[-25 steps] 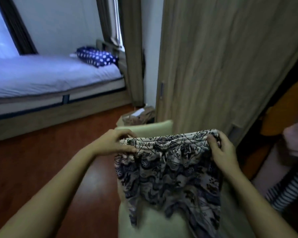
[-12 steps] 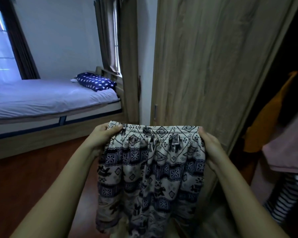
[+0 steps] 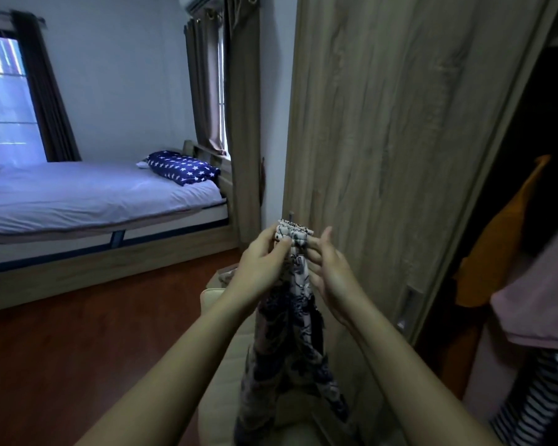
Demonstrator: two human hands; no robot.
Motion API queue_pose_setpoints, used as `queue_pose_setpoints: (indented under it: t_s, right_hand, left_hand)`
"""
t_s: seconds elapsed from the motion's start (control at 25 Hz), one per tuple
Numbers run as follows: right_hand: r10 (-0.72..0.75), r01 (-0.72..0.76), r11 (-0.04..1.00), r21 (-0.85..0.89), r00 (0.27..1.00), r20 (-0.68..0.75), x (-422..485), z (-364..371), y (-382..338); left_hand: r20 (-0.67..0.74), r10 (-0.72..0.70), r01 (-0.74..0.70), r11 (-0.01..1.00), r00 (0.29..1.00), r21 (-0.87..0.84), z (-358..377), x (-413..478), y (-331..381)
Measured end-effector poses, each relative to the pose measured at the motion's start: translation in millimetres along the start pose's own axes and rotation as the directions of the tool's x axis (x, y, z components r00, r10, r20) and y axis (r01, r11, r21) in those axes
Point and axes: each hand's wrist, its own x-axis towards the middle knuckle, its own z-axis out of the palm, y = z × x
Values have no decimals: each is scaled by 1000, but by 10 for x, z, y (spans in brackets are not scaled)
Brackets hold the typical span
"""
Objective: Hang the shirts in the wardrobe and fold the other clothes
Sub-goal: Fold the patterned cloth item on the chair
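My left hand (image 3: 261, 262) and right hand (image 3: 331, 273) pinch the navy-and-cream patterned fabric shorts (image 3: 290, 333) at the waistband (image 3: 293, 232), halved lengthwise: first fold made, I reckon, more to go.

Left hand (image 3: 259, 263), right hand (image 3: 333, 274) bare; forearms (image 3: 187, 355) likewise bare.

A reddish-brown wooden floor (image 3: 78, 349) carries a low bed with a light wood-grain frame (image 3: 110, 268). A pale lilac sheet (image 3: 78, 194) covers the bed, and a navy pillow with white stars (image 3: 182, 167) rests on it at the bed's head end. Past that end a tall wood-grain wardrobe (image 3: 384, 156) stands on the floor. Nearer than the bed sits a cream padded seat (image 3: 219, 381), with a crumpled brownish cloth (image 3: 226, 275) on its bed-facing side. A black-and-white patterned garment (image 3: 290, 333) hangs over the seat; whether they touch cannot be told.
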Motion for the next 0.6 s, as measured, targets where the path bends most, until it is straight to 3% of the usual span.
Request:
queue_pose_setpoints:
  t_s: [0.2,0.32,0.4,0.48,0.52,0.6]
  right_hand:
    - [-26,8,987,163,994,111,-2,-123,-87]
    - [-88,55,987,151,971,220,-17,-116,-210]
    - [-198,206,979,-14,957,210,-5,-104,-181]
    - [-422,403,822,-401,905,45,34,-160,-60]
    - [-493,413,736,-537,870,-7,50,-215,-26]
    - [-490,418,713,-564,871,27,70,-280,-81]
  left_hand:
    - [13,156,-154,959,988,238,-38,-116,43]
    - [-95,230,-197,943,969,268,-73,-92,119]
    - [-192,239,-196,957,952,216,-98,-22,158]
    - [-218,209,-195,977,953,80,-152,35,187]
    - [-177,196,-195,981,965,20,-197,43,194]
    - [-33,182,-184,982,983,-48,-305,41,206]
